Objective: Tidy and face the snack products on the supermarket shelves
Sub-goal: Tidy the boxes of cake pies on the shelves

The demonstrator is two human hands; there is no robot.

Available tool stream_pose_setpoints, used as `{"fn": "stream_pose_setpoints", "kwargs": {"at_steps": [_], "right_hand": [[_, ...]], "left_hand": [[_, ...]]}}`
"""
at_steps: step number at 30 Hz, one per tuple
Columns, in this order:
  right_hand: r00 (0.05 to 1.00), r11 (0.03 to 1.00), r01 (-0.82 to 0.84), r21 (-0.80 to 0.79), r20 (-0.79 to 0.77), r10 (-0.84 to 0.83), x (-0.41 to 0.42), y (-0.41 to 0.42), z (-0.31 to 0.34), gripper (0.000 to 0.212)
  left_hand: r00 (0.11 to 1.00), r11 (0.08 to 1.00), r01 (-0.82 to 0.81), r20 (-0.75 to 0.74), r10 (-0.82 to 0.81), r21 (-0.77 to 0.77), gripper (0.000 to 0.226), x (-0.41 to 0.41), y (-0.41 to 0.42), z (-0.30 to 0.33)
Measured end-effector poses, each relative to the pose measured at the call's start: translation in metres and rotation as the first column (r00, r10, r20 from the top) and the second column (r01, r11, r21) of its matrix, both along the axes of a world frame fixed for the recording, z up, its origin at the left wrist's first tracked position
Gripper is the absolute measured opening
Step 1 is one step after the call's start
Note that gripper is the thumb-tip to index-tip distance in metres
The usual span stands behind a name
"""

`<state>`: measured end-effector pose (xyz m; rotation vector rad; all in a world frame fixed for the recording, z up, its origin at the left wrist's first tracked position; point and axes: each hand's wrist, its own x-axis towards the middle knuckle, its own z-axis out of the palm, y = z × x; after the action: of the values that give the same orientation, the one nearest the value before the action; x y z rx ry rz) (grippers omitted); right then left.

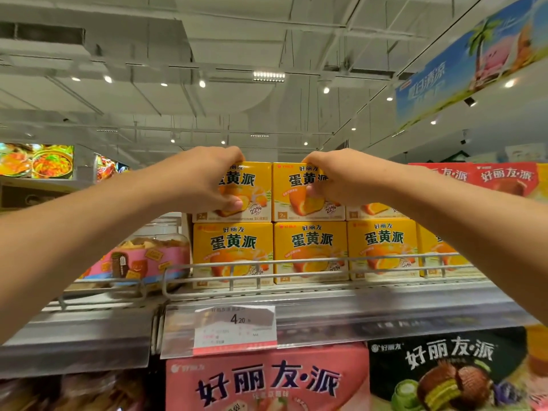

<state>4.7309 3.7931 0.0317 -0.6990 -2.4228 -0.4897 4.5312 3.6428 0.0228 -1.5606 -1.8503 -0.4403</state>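
Yellow egg-yolk pie boxes stand two rows high on the top shelf (326, 310). My left hand (204, 179) grips the upper-left yellow box (258, 185), fingers over its top edge and thumb on its front. My right hand (341, 176) grips the neighbouring upper yellow box (284, 191) the same way. Both boxes sit on the lower row (310, 250) with their fronts facing me. A third upper box (373, 210) is mostly hidden behind my right forearm.
A wire rail (296, 266) runs along the shelf front, with a price tag (234, 326) below it. A clear biscuit jar with a pink label (145, 259) stands left of the boxes. Red pie boxes (504, 179) sit at right. Pink (267, 381) and dark green (444, 369) boxes fill the shelf below.
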Motion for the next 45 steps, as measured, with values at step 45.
{"fn": "stream_pose_setpoints", "kwargs": {"at_steps": [45], "right_hand": [[0.944, 0.964, -0.258, 0.058, -0.199, 0.264, -0.004, -0.093, -0.164, 0.059]], "left_hand": [[0.999, 0.968, 0.003, 0.032, -0.011, 0.251, 0.063, 0.050, -0.065, -0.178]]}}
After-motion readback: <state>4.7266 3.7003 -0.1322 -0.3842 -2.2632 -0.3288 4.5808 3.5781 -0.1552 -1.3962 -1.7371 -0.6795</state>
